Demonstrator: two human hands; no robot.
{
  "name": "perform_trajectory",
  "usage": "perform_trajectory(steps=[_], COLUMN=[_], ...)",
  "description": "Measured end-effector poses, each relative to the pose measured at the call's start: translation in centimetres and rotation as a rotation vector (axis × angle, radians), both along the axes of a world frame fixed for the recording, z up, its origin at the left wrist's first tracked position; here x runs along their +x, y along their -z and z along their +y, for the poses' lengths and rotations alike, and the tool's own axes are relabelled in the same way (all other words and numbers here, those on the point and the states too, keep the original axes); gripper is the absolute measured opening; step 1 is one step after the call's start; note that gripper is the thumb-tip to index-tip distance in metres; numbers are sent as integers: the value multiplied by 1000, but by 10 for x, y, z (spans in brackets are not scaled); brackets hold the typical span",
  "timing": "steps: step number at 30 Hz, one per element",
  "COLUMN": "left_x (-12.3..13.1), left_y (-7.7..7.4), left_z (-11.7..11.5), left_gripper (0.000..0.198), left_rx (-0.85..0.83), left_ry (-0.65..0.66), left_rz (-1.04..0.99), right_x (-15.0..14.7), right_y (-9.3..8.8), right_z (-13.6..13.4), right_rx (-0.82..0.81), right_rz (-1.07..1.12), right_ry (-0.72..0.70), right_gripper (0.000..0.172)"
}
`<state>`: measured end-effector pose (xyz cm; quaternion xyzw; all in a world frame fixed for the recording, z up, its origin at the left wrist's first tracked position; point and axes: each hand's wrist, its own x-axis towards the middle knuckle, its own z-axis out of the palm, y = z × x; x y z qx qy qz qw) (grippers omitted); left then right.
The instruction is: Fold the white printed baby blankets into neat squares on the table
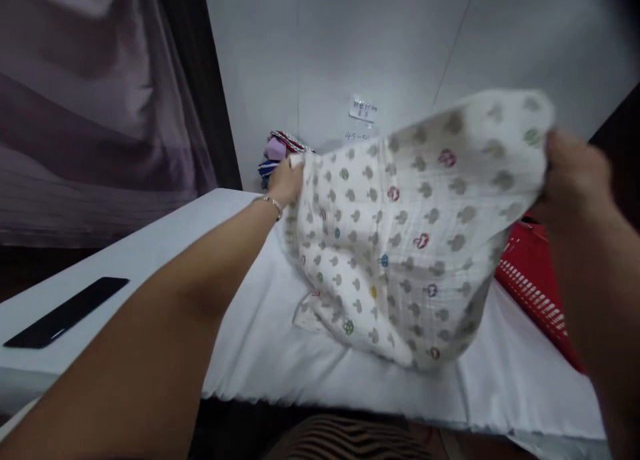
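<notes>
A white cloth (pixel 400 233) printed with grey and coloured mushrooms hangs stretched between my two hands, its lower part drooping onto the white-covered table. My left hand (pixel 287 180), with a bracelet at the wrist, grips its upper left corner. At the upper right, my right hand (pixel 575 173) is closed on the other corner and blurred by motion. The raised right side of the cloth is blurred too. Part of the table behind the cloth is hidden.
Folded fabrics (pixel 275 152) are stacked at the table's back, by the wall. A red plastic basket (pixel 535 273) stands at the right, partly behind my arm. A black flat object (pixel 67 312) lies at the left. Paper labels (pixel 363 109) are on the wall; a curtain (pixel 90 113) hangs left.
</notes>
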<state>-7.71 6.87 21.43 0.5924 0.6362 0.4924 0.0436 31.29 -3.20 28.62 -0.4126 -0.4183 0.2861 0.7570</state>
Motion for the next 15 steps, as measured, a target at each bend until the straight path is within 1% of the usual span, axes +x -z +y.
perform_trajectory(steps=[1, 3, 5, 6, 8, 9, 10, 11, 13, 15], left_x=[5, 19, 38, 49, 69, 77, 84, 88, 92, 90], left_y=[20, 55, 82, 93, 113, 121, 130, 137, 150, 161], left_z=[-3, -17, -43, -58, -91, -107, -122, -135, -154, -163], left_gripper=[26, 21, 24, 29, 39, 42, 45, 47, 50, 50], left_rx=[-46, -87, -114, -171, -360, -461, -562, -653, -759, -778], left_ry=[5, 70, 253, 352, 559, 640, 721, 775, 800, 770], left_rz=[-3, 4, 7, -23, -138, -231, -351, -489, -751, -965], right_x=[-9, -30, -52, -63, -83, -93, -102, -111, -126, -136], right_y=[13, 45, 82, 100, 135, 151, 165, 178, 200, 213], right_z=[-2, -8, -16, -21, -33, -41, -50, -59, -82, -106], right_rx=[-36, -212, -365, -435, -519, -543, -562, -554, -496, -464], right_rz=[-47, -93, -108, -114, -99, -102, -132, -187, -355, -495], right_ry=[-87, -233, -384, -473, -614, -676, -736, -788, -880, -990], right_gripper=[53, 39, 30, 29, 31, 31, 31, 29, 22, 16])
